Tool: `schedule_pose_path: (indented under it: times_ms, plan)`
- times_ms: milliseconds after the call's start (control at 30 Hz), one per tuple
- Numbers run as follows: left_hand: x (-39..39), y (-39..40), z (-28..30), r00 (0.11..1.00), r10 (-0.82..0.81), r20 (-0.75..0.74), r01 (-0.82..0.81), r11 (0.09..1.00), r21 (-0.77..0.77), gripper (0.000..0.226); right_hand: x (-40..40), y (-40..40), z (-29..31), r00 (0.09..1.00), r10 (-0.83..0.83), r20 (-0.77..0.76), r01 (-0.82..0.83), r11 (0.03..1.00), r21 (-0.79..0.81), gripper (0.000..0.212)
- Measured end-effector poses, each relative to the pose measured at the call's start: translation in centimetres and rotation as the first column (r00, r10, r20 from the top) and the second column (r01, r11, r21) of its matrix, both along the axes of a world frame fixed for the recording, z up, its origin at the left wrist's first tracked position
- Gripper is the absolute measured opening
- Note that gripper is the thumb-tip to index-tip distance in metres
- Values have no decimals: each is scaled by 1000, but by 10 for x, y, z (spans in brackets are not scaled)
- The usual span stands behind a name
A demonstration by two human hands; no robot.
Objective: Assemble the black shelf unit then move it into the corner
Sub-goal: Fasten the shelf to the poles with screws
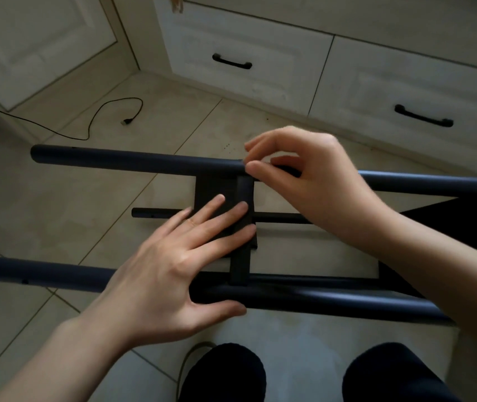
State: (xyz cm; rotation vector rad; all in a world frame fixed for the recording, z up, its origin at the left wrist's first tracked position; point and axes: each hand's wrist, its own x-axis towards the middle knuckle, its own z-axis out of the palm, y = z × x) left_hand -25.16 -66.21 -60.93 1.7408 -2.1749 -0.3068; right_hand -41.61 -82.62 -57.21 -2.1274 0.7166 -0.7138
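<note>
The black shelf frame lies on its side across the tiled floor. Its far tube (121, 158) and near tube (43, 275) run left to right, with a black cross piece (241, 268) between them. My left hand (179, 265) rests flat, its straight fingers pressing on a black panel (211, 187) and the cross piece, thumb against the near tube. My right hand (309, 181) has curled fingers pinching at the joint where the cross piece meets the far tube. A thinner black rod (156, 213) lies on the floor below the frame.
White drawers with black handles (231, 61) stand at the back and a white cabinet door at the back left. A black cable (109, 111) with a plug lies on the floor at the left. My knees (225, 372) are at the bottom edge.
</note>
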Motion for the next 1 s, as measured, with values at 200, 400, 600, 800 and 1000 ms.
schedule_pose_path:
  times_ms: [200,400,600,800,1000]
  plan:
    - [-2,2,-2,999,0,-41,-1,1000,-15,84,-44,25,-10,994,93,-51,-79,970,229,11]
    - [0,3,0,997,-9,-76,8,1000,-9,84,-50,20,-28,968,75,-238,60,854,516,19]
    - [-2,4,4,997,7,-82,-5,1000,28,85,-34,15,-37,955,170,-244,68,676,734,5]
    - [-4,3,7,997,10,-78,-6,999,53,84,-22,17,-50,898,385,-215,38,418,908,7]
    - [-3,2,9,997,15,-78,-9,997,78,84,-16,23,-60,889,429,-158,24,300,953,16]
